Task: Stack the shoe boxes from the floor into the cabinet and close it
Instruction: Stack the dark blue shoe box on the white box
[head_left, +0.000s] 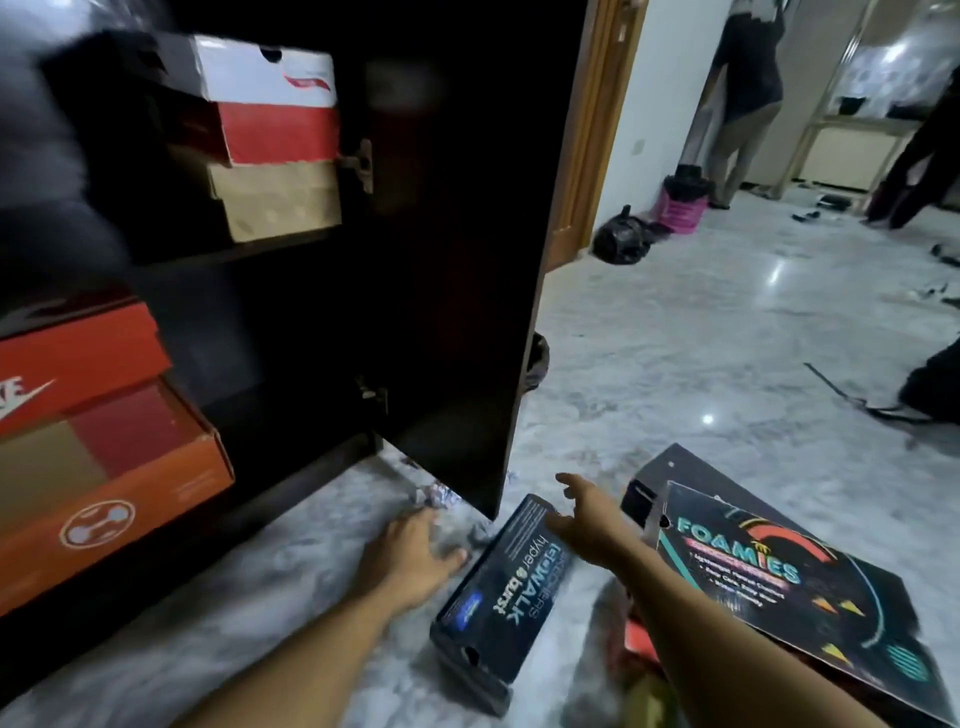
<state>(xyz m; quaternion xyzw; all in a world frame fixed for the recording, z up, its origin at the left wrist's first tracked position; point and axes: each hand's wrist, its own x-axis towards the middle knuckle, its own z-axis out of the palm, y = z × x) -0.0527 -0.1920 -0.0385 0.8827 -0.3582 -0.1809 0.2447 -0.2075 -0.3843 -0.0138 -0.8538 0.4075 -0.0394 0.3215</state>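
Reaching with left hand (415, 553) splayed on the floor (675, 364) just left of the dark shoe box (493, 603), with right hand (584, 512) open over its far end, possibly touching; gripping nothing. Just near of the open cabinet door (447, 260).

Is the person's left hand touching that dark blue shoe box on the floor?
Cannot tell. In the head view the left hand lies at the edge of the dark blue shoe box, but blur hides contact or gap.

Person, one: two forearms, bare along all that shows; left grip (411, 558) and right grip (586, 519) likewise bare.
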